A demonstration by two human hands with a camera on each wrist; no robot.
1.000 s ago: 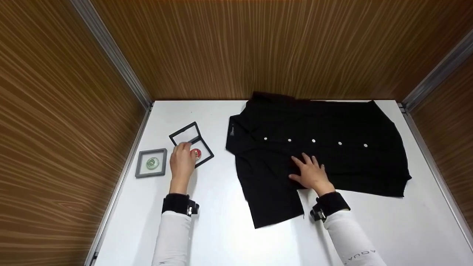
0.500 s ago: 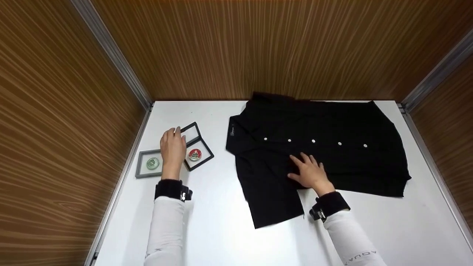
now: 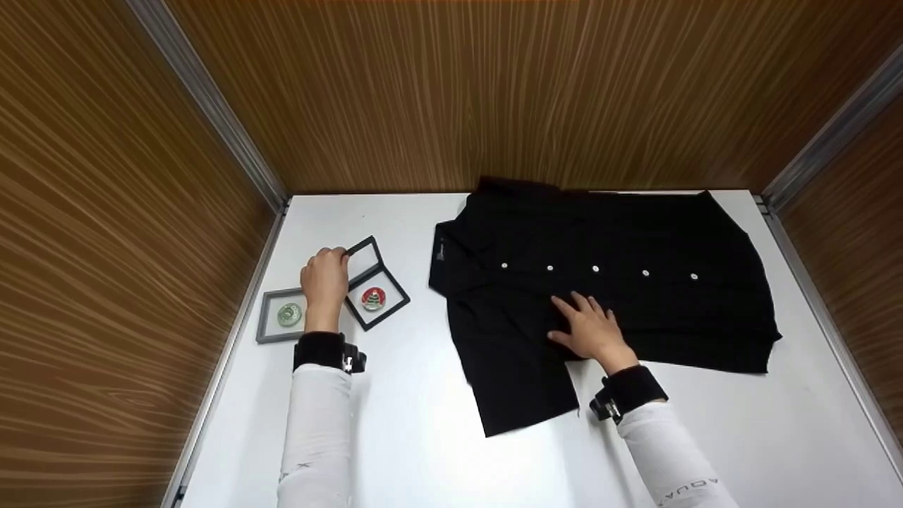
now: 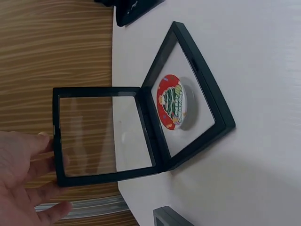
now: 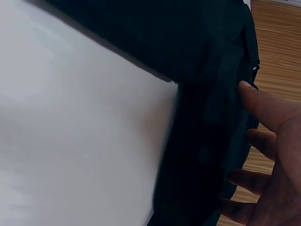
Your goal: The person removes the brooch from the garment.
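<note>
In the head view, my left hand (image 3: 324,279) is at the left edge of an open black square display frame (image 3: 390,310). The left wrist view shows thumb and fingers pinching the rim of its clear-windowed lid (image 4: 57,136), which stands raised on its hinge. Inside the other half lies a round red badge (image 4: 170,101) with a green tree on it. My right hand (image 3: 596,331) rests with spread fingers on a black short-sleeved shirt (image 3: 670,317), which lies flat with its white buttons facing up.
A grey display frame (image 3: 264,317) holding a round green item (image 3: 289,315) lies left of the black one, partly hidden by my left hand. Wood-patterned panels (image 3: 423,99) wall the white table (image 3: 423,395) at the back and both sides.
My left hand has moved from over the badge leftward and away from me to the lid's outer rim, uncovering the badge. The right hand stays on the shirt.
</note>
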